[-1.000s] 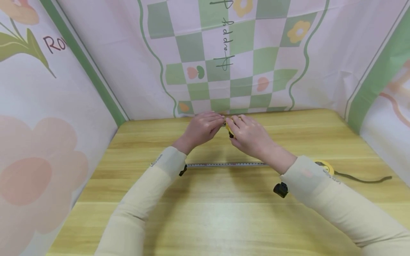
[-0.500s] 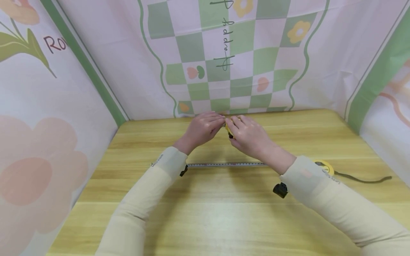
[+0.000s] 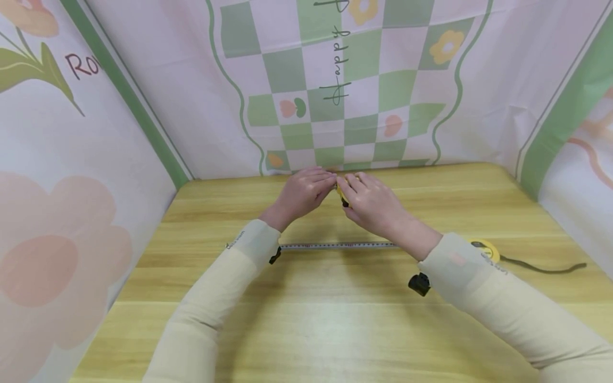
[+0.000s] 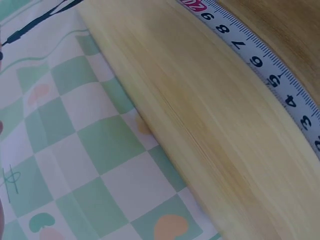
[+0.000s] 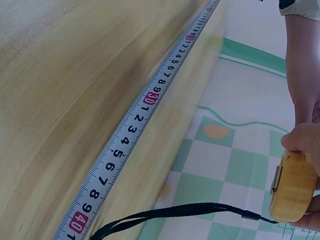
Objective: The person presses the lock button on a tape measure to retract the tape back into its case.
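In the head view my right hand (image 3: 375,205) grips a yellow tape measure (image 3: 342,194) near the table's far edge. Its yellow case (image 5: 295,187) shows side-on in the right wrist view, thumb on top and a black wrist strap (image 5: 185,210) hanging off it. My left hand (image 3: 305,190) meets it from the left, thumb and fingertips drawn together at the case's front end. What they pinch there is mostly hidden; a small metallic bit shows between the hands. Behind the forearms, a pulled-out tape blade (image 3: 335,246) lies across the table.
The blade belongs to a second yellow tape measure (image 3: 486,249) at the right, partly behind the right sleeve, with a dark strap (image 3: 546,267) trailing rightward. Printed cloth walls (image 3: 206,106) stand around the wooden table (image 3: 335,330). The far wall rises right behind the hands.
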The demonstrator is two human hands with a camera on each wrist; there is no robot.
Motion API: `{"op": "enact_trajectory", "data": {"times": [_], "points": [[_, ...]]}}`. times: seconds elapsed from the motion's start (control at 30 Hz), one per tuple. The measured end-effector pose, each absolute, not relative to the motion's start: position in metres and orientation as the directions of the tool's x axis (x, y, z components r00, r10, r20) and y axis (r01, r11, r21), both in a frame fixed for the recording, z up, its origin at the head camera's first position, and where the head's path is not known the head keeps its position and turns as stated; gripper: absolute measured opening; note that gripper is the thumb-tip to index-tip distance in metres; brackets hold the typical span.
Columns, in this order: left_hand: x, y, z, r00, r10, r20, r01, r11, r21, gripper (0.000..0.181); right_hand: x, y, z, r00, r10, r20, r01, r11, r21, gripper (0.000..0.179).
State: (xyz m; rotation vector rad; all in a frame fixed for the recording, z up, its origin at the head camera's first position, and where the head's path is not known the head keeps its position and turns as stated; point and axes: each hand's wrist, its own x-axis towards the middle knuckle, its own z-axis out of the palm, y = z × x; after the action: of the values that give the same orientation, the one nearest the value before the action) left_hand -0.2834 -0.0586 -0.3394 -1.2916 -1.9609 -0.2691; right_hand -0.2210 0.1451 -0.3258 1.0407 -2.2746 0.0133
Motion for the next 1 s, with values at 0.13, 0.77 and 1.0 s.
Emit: {"op": "enact_trajectory", "data": {"times": [0.13, 0.77, 1.0], "points": [[-0.282, -0.058, -0.34, -0.23, 0.685, 0.691, 0.863, 0.472, -0.181, 0.021, -0.221, 0.145, -0.326, -0.475, -0.681, 0.556, -0.689, 0.682, 0.247, 0.057], [-0.27, -0.036, -0.352, -0.906, 0.409, 0.113, 0.089, -0.076, 0.993, 0.03, -0.223, 0.149, -0.328, -0.477, -0.67, 0.569, -0.689, 0.687, 0.231, 0.055], [-0.267, -0.03, -0.354, -0.878, 0.469, -0.095, -0.199, -0.178, 0.964, 0.031, -0.222, 0.148, -0.331, -0.498, -0.664, 0.558, -0.692, 0.692, 0.206, 0.057]]}}
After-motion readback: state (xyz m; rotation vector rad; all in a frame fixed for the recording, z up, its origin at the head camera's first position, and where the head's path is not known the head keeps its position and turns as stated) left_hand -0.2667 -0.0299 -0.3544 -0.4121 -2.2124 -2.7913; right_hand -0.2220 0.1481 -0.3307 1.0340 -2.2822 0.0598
